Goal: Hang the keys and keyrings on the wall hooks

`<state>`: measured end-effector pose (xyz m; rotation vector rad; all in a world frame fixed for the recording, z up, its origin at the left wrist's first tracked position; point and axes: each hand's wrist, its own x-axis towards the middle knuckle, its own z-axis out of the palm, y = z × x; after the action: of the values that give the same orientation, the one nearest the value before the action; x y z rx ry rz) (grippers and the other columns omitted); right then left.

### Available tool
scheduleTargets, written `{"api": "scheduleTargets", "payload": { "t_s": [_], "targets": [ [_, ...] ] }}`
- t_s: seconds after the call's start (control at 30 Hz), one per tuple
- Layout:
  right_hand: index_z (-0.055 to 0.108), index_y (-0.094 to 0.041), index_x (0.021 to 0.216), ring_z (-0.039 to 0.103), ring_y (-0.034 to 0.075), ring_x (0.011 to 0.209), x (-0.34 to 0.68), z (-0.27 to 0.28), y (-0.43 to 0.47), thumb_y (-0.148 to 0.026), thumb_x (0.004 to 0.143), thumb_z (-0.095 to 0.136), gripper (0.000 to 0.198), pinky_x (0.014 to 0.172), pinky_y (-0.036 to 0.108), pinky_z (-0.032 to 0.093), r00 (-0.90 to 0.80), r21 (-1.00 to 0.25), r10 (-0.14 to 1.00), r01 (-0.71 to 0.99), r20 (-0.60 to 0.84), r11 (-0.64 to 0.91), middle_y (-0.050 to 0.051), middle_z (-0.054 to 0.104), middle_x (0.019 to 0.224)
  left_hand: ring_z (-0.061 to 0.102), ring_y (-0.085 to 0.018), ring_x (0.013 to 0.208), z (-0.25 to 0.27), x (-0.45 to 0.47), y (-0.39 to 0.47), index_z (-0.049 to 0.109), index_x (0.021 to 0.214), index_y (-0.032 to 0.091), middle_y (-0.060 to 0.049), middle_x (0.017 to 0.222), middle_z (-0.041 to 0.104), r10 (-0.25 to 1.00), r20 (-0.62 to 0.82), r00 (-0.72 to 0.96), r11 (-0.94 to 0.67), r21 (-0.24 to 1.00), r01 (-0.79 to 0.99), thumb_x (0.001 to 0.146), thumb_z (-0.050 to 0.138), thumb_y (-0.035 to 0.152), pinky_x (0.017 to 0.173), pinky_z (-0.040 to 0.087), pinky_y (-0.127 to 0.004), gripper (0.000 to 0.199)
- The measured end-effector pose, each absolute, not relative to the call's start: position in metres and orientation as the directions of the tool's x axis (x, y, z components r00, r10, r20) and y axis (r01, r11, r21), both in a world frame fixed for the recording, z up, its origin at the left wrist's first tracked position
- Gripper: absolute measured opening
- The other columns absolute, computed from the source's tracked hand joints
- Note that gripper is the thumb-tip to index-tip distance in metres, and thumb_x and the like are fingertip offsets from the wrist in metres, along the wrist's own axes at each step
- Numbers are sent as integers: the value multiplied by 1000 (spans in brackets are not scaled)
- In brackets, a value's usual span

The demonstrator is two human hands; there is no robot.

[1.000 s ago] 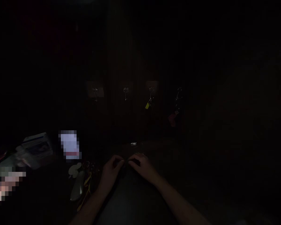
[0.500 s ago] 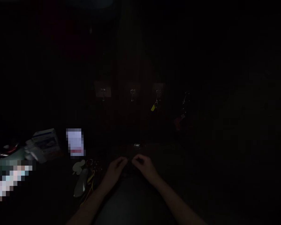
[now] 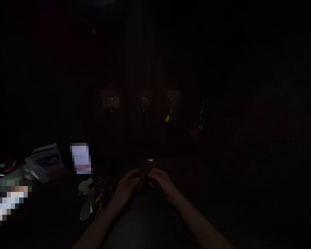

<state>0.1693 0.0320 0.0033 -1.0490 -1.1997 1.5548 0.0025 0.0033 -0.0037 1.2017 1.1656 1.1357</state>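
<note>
The scene is very dark. My left hand [image 3: 127,184] and my right hand [image 3: 163,181] face each other low in the middle, a small gap between them, fingers curled inward. Something dark seems to lie between the fingertips, but its kind is too dim to make out. Just beyond the hands a small shiny metal piece [image 3: 150,160] lies on the dark surface. Left of my left hand are a pale rounded-lobed item [image 3: 85,186], a long smooth pale-green object [image 3: 88,204] and a yellow cord or strap [image 3: 99,200].
Metal hooks [image 3: 144,100] line the upright panel ahead. One carries a key ring with a yellow tag [image 3: 167,118]; a reddish item [image 3: 196,134] hangs farther right. At left stand a box [image 3: 48,157] and a blurred bright rectangle [image 3: 81,158].
Both hands have gone from fingertip pinches to a looser curl, with fingers more spread around the dark area between them. The whole view has shifted slightly.
</note>
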Motion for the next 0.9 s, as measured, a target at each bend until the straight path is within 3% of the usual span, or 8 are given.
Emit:
{"api": "scheduleTargets", "payload": {
  "t_s": [0.17, 0.3, 0.43, 0.57, 0.67, 0.77, 0.9],
  "targets": [
    [56, -19, 83, 53, 10, 54, 170, -2, 33, -39, 67, 65, 27, 51, 23, 38, -266, -982, 961, -147, -74, -116, -3, 57, 67, 68, -19, 71, 1, 5, 1, 65, 98, 16, -4, 76, 73, 997, -77, -1, 77, 997, -29, 66, 67, 39, 72, 50, -30, 40],
    [54, -22, 90, 55, 12, 62, 165, -3, 29, -29, 59, 74, 37, 60, 25, 41, -288, -999, 958, -33, 9, -1, -4, 58, 70, 69, -21, 73, 4, 6, -1, 66, 97, 16, -4, 72, 74, 995, -99, -14, 98, 995, -31, 65, 69, 39, 74, 51, -32, 39],
    [57, -21, 88, 56, 14, 67, 166, -1, 28, -25, 61, 70, 31, 64, 26, 41, -296, -994, 952, 64, 70, 93, -4, 59, 68, 69, -23, 80, 5, 6, -1, 68, 92, 15, -8, 85, 74, 997, -76, -22, 74, 994, -75, 67, 67, 40, 78, 52, -34, 36],
    [62, -20, 88, 58, 16, 76, 174, 2, 32, -26, 66, 66, 23, 71, 28, 42, -319, -994, 946, 69, 57, 83, 0, 64, 80, 68, -22, 83, 4, 5, 0, 68, 95, 14, -10, 97, 72, 996, -82, -44, 76, 990, -116, 70, 63, 43, 78, 53, -33, 38],
    [65, -19, 87, 58, 15, 75, 178, 3, 33, -29, 67, 65, 22, 72, 28, 41, -342, -999, 940, 26, 15, 25, 0, 65, 80, 69, -20, 78, 5, 4, -1, 67, 97, 14, -9, 93, 73, 994, -96, -53, 90, 990, -109, 73, 61, 43, 77, 53, -32, 39],
    [63, -18, 81, 55, 12, 64, 178, 1, 33, -30, 65, 66, 20, 65, 26, 40, -362, -999, 932, -20, -17, -26, -2, 61, 68, 69, -20, 75, 8, 4, -2, 66, 97, 14, -8, 85, 73, 994, -99, -51, 96, 993, -67, 74, 59, 43, 76, 52, -31, 37],
    [58, -19, 74, 49, 11, 58, 175, 1, 33, -29, 67, 63, 13, 59, 24, 36, -359, -1000, 933, -16, 12, 7, -5, 54, 60, 69, -20, 74, 8, 4, -2, 66, 97, 15, -6, 82, 73, 996, -85, -29, 84, 996, -30, 75, 57, 43, 74, 51, -31, 37]
  ]
}}
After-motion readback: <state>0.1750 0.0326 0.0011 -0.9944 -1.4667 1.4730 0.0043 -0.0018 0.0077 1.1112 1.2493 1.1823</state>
